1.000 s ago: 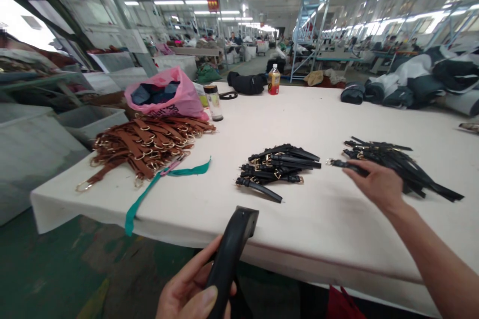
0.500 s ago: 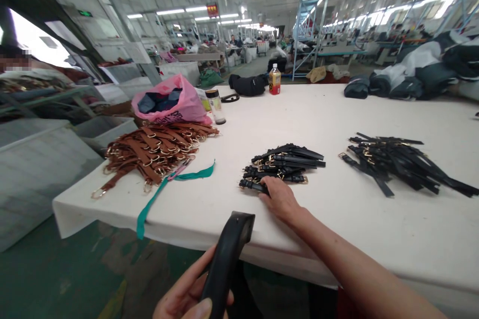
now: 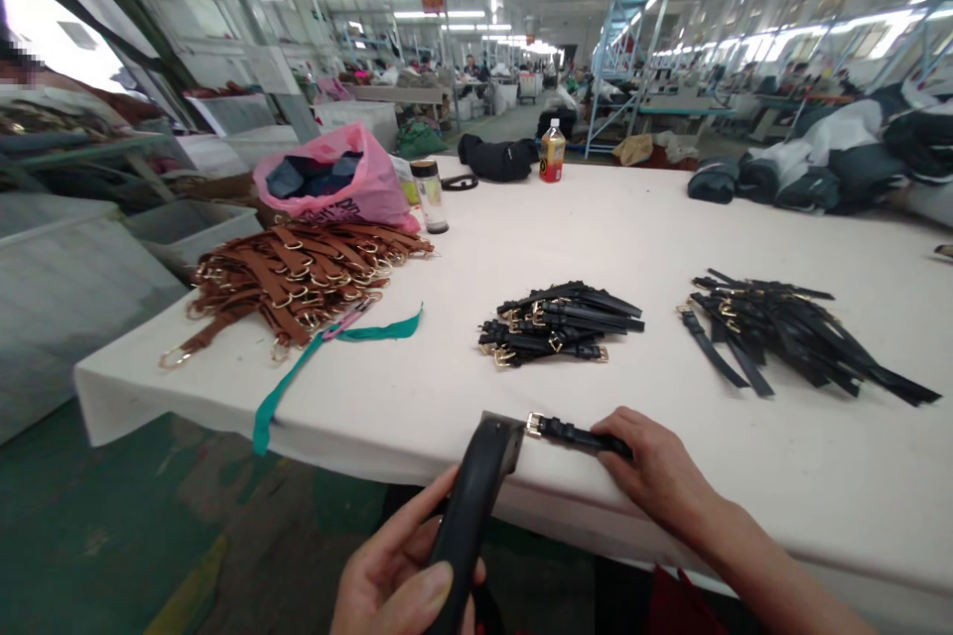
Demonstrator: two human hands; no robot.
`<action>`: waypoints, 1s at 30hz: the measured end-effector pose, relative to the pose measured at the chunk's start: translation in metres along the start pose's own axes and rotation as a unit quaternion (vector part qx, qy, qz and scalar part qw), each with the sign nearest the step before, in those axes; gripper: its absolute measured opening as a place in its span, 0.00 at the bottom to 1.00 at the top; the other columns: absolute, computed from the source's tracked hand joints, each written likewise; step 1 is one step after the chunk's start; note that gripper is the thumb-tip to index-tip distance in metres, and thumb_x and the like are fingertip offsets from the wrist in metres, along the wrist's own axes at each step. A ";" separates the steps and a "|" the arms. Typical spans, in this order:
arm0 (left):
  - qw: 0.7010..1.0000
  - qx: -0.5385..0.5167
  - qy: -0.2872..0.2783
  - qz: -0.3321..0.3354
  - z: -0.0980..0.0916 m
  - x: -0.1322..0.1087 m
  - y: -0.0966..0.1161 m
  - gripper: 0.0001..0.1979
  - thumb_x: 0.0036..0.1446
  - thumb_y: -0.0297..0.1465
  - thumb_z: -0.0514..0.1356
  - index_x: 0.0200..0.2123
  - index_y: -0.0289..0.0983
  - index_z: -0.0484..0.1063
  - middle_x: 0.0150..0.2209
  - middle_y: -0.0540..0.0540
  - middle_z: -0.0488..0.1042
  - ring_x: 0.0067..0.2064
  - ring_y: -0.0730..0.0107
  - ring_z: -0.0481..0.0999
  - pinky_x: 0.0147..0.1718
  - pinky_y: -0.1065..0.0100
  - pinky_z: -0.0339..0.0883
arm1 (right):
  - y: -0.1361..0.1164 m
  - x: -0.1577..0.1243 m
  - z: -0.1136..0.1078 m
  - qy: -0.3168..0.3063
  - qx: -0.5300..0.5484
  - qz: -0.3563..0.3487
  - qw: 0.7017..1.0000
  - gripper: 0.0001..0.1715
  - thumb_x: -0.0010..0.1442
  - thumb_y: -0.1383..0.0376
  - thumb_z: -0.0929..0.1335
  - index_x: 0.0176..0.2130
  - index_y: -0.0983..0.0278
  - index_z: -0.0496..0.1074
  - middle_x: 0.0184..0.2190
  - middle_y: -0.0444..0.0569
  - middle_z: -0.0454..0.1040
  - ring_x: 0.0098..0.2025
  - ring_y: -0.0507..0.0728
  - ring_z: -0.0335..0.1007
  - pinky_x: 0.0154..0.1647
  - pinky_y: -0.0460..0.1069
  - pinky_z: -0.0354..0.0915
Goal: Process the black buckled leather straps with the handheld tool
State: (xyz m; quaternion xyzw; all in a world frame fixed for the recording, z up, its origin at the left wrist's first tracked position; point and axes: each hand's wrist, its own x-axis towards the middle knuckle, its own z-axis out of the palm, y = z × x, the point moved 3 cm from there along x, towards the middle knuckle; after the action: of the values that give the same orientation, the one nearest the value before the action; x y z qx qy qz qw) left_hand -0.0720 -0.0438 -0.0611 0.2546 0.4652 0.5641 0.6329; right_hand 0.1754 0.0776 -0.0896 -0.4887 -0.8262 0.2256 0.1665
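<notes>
My left hand [image 3: 394, 585] is closed round a wide black curved strap piece [image 3: 476, 486] held at the table's near edge. My right hand [image 3: 655, 471] grips a thin black strap with a gold buckle [image 3: 573, 434], its buckle end touching the top of the wide piece. Behind them lies a small pile of black buckle straps [image 3: 558, 325] on the white table [image 3: 417, 397]. A second, longer pile of black straps [image 3: 789, 329] lies to the right.
A heap of brown straps with gold rings [image 3: 298, 278] and a teal ribbon [image 3: 320, 357] lie at the left. Behind are a pink bag [image 3: 335, 184], a jar [image 3: 430, 196], an orange bottle [image 3: 552, 150], a black bag [image 3: 497, 159] and dark fabric rolls [image 3: 819, 169]. Grey bins [image 3: 74, 288] stand left of the table.
My right hand went from the right-hand pile to the middle pile, took one black buckle strap, and drew it back to the wide piece in my left hand.
</notes>
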 end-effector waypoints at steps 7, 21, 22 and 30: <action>0.999 0.009 -0.026 -0.026 0.020 0.008 -0.009 0.27 0.48 0.32 0.63 0.54 0.41 0.67 0.26 0.43 0.78 0.15 0.64 0.74 0.12 0.70 0.63 | -0.016 0.012 0.008 0.049 -0.015 -0.012 0.999 0.20 0.50 0.65 0.69 0.45 0.60 0.70 0.39 0.49 0.69 0.41 0.58 0.63 0.43 0.52 0.58; 0.997 0.056 -0.028 -0.034 0.035 0.032 -0.005 0.31 0.50 0.31 0.62 0.58 0.34 0.60 0.26 0.43 0.78 0.16 0.67 0.74 0.13 0.71 0.65 | -0.015 0.023 0.026 0.067 0.060 -0.022 0.996 0.08 0.53 0.68 0.66 0.36 0.61 0.73 0.31 0.46 0.66 0.36 0.55 0.62 0.39 0.49 0.60; 0.997 0.056 -0.030 -0.034 0.036 0.032 -0.005 0.31 0.50 0.31 0.61 0.58 0.34 0.59 0.26 0.43 0.78 0.16 0.67 0.74 0.13 0.71 0.65 | -0.016 0.023 0.026 0.065 0.063 -0.021 0.996 0.08 0.53 0.68 0.66 0.36 0.61 0.73 0.31 0.46 0.66 0.36 0.55 0.62 0.39 0.49 0.60; 0.997 0.054 -0.035 -0.038 0.032 0.031 -0.005 0.31 0.50 0.32 0.61 0.58 0.34 0.59 0.26 0.44 0.78 0.16 0.66 0.74 0.13 0.71 0.64 | -0.016 0.018 0.023 0.100 0.058 -0.030 0.993 0.06 0.50 0.69 0.67 0.32 0.63 0.70 0.31 0.47 0.66 0.36 0.55 0.62 0.37 0.49 0.60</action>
State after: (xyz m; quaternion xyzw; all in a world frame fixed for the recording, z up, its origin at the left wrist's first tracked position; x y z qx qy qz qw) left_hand -0.0435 -0.0092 -0.0605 0.2901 0.4821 0.5046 0.6548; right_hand 0.1438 0.0821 -0.0996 -0.4736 -0.8050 0.2178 0.2832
